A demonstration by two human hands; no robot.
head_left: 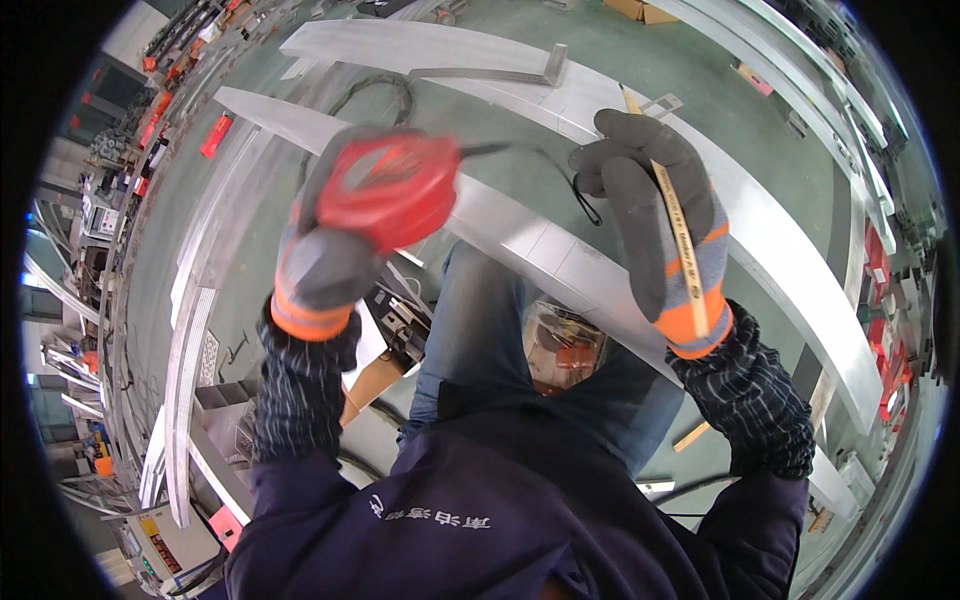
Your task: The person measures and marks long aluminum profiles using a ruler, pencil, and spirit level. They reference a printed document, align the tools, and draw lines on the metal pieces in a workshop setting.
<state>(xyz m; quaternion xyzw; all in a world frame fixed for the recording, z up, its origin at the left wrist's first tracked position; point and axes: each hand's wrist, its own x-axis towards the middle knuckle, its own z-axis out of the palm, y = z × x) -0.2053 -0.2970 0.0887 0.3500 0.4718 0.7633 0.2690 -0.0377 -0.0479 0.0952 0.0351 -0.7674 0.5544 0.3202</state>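
My left hand point(335, 255), in a grey and orange work glove, is closed around a red tape measure point(395, 190), blurred by motion. A black wrist strap point(540, 155) trails from the tape's far side. A slim yellow pencil point(678, 225) lies along the gloved fingers of my right hand point(665, 215), which are closed on it; part of its length is hidden behind them. Both hands are above two long silver metal beams, the nearer beam point(530, 240) and the farther beam point(780, 250). Thin cross lines show on both. On the farther beam rests an L-shaped steel square point(500, 75).
A small slotted metal plate point(662, 105) sits by the farther beam's edge. Below my knees is an open box point(565, 350) of small tools. More metal profiles point(200, 330) lie at left, and a dark cable point(375, 85) curls on the green floor point(700, 55).
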